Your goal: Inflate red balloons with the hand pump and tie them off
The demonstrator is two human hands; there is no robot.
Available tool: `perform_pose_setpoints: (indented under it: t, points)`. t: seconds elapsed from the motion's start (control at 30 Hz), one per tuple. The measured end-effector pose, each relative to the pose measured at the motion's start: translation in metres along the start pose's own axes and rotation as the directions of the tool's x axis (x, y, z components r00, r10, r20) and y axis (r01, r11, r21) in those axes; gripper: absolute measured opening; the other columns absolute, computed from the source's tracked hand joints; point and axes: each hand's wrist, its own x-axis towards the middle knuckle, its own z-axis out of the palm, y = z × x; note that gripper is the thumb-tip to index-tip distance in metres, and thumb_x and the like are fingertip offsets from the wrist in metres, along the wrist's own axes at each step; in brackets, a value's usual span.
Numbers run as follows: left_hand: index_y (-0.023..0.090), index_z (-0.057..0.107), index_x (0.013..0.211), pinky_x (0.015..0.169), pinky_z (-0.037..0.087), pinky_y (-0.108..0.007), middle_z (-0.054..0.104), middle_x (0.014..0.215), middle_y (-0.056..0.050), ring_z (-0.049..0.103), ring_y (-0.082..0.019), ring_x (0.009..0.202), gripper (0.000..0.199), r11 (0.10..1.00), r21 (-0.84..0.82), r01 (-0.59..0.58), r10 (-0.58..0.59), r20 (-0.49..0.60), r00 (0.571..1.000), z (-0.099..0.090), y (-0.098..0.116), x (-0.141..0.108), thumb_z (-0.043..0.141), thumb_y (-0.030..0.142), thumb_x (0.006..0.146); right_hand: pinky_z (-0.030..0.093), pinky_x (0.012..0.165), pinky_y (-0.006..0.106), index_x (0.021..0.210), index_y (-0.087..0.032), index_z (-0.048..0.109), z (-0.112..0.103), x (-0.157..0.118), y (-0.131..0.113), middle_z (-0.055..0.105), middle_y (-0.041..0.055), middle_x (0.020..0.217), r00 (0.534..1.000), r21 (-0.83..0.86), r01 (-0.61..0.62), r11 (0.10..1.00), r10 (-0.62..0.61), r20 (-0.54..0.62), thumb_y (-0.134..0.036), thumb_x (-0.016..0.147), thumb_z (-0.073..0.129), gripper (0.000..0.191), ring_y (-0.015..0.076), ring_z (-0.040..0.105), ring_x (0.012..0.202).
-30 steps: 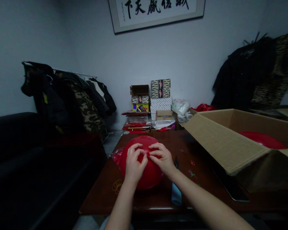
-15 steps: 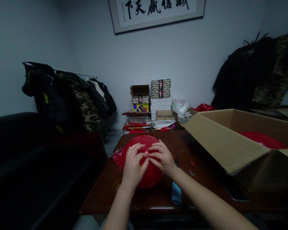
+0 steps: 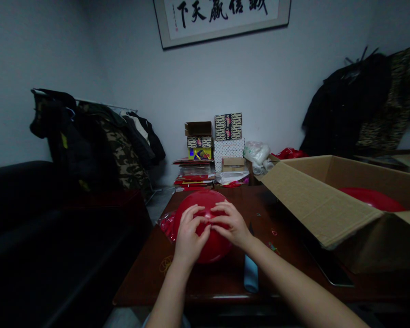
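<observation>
A round, inflated red balloon (image 3: 205, 253) is above the near part of the brown table, between my hands. My left hand (image 3: 190, 232) pinches at the balloon's neck, thumb and forefinger together. From the right, my right hand (image 3: 230, 223) pinches at the same spot, its fingertips almost meeting the left ones. The neck itself is mostly hidden by the fingers. A blue cylindrical pump (image 3: 251, 273) with a dark tip lies just below my right wrist. Beside the balloon on the left is a clear bag of red balloons (image 3: 167, 225).
An open cardboard box (image 3: 314, 205) with another red balloon (image 3: 371, 199) inside stands on the right. A dark flat phone or tablet (image 3: 333, 269) lies by it. Yellow rubber bands (image 3: 166, 264) are on the table (image 3: 140, 282) at left, small coloured bands (image 3: 273, 247) at right. Stacked boxes (image 3: 228, 146) stand behind.
The balloon has shifted slightly upward. Both hands stay at its neck, with their fingers barely moved.
</observation>
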Motion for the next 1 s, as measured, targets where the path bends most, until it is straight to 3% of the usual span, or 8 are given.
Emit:
perform_pose_setpoints:
  t: [0.17, 0.3, 0.6, 0.77, 1.0]
  points:
    - [0.02, 0.06, 0.076, 0.096, 0.037, -0.047, 0.057, 0.11, -0.007, 0.046, -0.024, 0.112, 0.008, 1.0, 0.002, 0.002, -0.002, -0.006, 1.0, 0.001, -0.001, 0.0, 0.055, 0.015, 0.075, 0.036, 0.097, 0.046, 0.089, -0.029, 0.066, 0.002, 0.001, -0.001, 0.063, 0.002, 0.096, 0.998, 0.059, -0.063, 0.996, 0.064, -0.012, -0.025, 0.079, 0.061, 0.012, 0.0204, 0.05, 0.108]
    - [0.02, 0.061, 0.076, 0.096, 0.037, -0.049, 0.057, 0.109, -0.007, 0.046, -0.025, 0.112, 0.008, 1.0, 0.015, -0.002, 0.002, -0.027, 1.0, 0.002, -0.001, -0.001, 0.056, 0.014, 0.074, 0.034, 0.098, 0.048, 0.092, -0.029, 0.065, 0.003, -0.001, 0.001, 0.062, 0.0025, 0.101, 0.998, 0.013, -0.056, 0.998, 0.057, -0.013, -0.027, 0.076, 0.063, 0.016, 0.0217, 0.048, 0.11]
    - [0.022, 0.061, 0.08, 0.104, 0.022, -0.056, 0.054, 0.117, -0.008, 0.039, -0.027, 0.12, 0.011, 0.974, 0.207, -0.091, 0.087, 0.03, 0.996, -0.001, 0.017, 0.002, 0.055, 0.015, 0.074, 0.028, 0.102, 0.052, 0.091, -0.03, 0.065, -0.012, 0.001, -0.002, 0.059, 0.0018, 0.105, 0.996, -0.152, 0.078, 0.985, -0.082, -0.025, -0.023, 0.078, 0.058, 0.016, 0.0221, 0.044, 0.115]
    - [0.021, 0.061, 0.081, 0.105, 0.017, -0.056, 0.054, 0.119, -0.01, 0.04, -0.028, 0.12, 0.01, 0.946, 0.295, -0.136, 0.125, 0.056, 0.991, -0.001, 0.032, 0.009, 0.055, 0.018, 0.074, 0.025, 0.104, 0.052, 0.093, -0.032, 0.064, -0.029, 0.005, -0.003, 0.061, -0.0001, 0.105, 0.984, -0.245, 0.179, 0.953, -0.177, 0.031, -0.026, 0.079, 0.058, 0.016, 0.0206, 0.044, 0.115]
    - [0.02, 0.06, 0.079, 0.104, 0.01, -0.061, 0.046, 0.132, -0.01, 0.035, -0.03, 0.125, 0.008, 0.932, 0.317, -0.178, 0.169, 0.054, 0.984, 0.002, 0.053, 0.025, 0.056, 0.017, 0.074, 0.018, 0.108, 0.053, 0.094, -0.036, 0.062, -0.058, 0.011, -0.001, 0.062, -0.0055, 0.111, 0.945, -0.471, 0.316, 0.824, -0.319, 0.076, -0.025, 0.085, 0.053, 0.017, 0.017, 0.046, 0.116]
